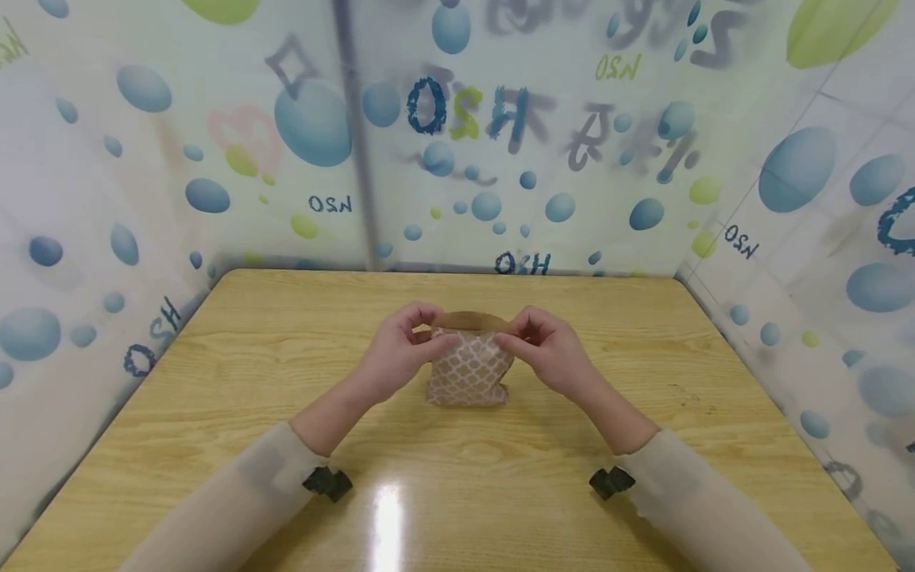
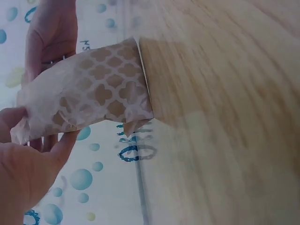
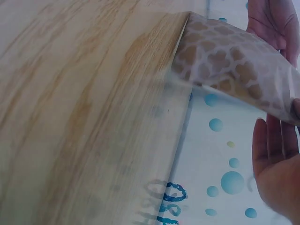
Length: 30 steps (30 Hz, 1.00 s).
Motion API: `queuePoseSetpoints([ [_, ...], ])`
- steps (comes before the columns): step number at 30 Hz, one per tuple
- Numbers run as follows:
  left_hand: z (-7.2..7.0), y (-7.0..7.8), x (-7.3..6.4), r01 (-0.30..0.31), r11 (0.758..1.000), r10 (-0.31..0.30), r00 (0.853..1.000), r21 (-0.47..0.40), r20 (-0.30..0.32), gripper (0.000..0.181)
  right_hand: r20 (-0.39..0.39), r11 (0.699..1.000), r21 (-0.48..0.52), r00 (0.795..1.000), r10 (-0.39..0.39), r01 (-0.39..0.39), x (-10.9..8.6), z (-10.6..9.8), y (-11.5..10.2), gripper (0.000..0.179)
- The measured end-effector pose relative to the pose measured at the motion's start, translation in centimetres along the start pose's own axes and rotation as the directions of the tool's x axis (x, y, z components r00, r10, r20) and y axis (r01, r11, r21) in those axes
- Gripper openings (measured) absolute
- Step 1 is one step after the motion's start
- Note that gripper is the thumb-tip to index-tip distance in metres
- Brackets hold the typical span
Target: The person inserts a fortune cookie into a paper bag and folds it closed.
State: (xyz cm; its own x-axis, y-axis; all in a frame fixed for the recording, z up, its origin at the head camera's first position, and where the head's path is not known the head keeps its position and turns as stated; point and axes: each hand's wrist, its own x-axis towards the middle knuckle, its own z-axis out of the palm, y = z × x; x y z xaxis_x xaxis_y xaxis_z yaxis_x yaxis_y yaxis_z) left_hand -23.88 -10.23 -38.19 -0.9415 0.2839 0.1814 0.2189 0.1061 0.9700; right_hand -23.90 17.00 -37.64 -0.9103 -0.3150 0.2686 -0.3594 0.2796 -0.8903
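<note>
A small brown paper bag (image 1: 468, 369) with a white lattice pattern stands on the table between both hands. Its plain brown top edge (image 1: 472, 321) curves up behind the patterned front. At the upper left corner, my left hand (image 1: 400, 349) pinches the paper, thumb on the front and fingers behind. My right hand (image 1: 554, 349) pinches the opposite upper corner the same way. In the left wrist view the patterned front of the bag (image 2: 108, 89) shows, its bottom against the table. From the right wrist, the bag (image 3: 229, 61) looks creased, with the right thumb at its top edge.
The wooden table (image 1: 472, 477) reaches back to a wall (image 1: 443, 214) covered with printed blue and green drops. Side walls with similar prints flank it. A black wrist device (image 1: 327, 482) sits at the left cuff, another (image 1: 611, 481) at the right cuff.
</note>
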Motion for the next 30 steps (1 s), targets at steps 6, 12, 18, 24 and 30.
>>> queuePoseSetpoints([
  [6,0.42,-0.43,0.1,0.034,0.997,-0.033,0.999,-0.062,0.01,0.011,-0.012,0.999,-0.038,1.0,-0.012,0.011,-0.06,0.23,0.0,0.007],
  [12,0.68,-0.39,0.08,0.022,0.994,-0.022,1.0,-0.109,-0.003,0.007,-0.037,0.997,-0.073,0.999,-0.017,0.014,-0.05,0.38,-0.05,0.011],
  [18,0.82,-0.3,0.17,0.034,0.987,-0.037,0.999,-0.155,-0.015,0.005,-0.028,0.998,-0.061,0.999,-0.036,0.034,-0.09,0.35,-0.26,0.009],
  [24,0.95,-0.09,0.24,0.028,0.985,-0.027,1.0,-0.168,0.007,0.007,-0.001,0.998,-0.032,0.999,-0.045,0.045,0.04,0.37,-0.41,0.005],
  [30,0.53,-0.39,0.33,0.008,0.994,-0.01,1.0,-0.111,-0.014,0.011,-0.001,0.995,-0.1,1.0,0.014,-0.014,0.02,0.04,-0.3,0.009],
])
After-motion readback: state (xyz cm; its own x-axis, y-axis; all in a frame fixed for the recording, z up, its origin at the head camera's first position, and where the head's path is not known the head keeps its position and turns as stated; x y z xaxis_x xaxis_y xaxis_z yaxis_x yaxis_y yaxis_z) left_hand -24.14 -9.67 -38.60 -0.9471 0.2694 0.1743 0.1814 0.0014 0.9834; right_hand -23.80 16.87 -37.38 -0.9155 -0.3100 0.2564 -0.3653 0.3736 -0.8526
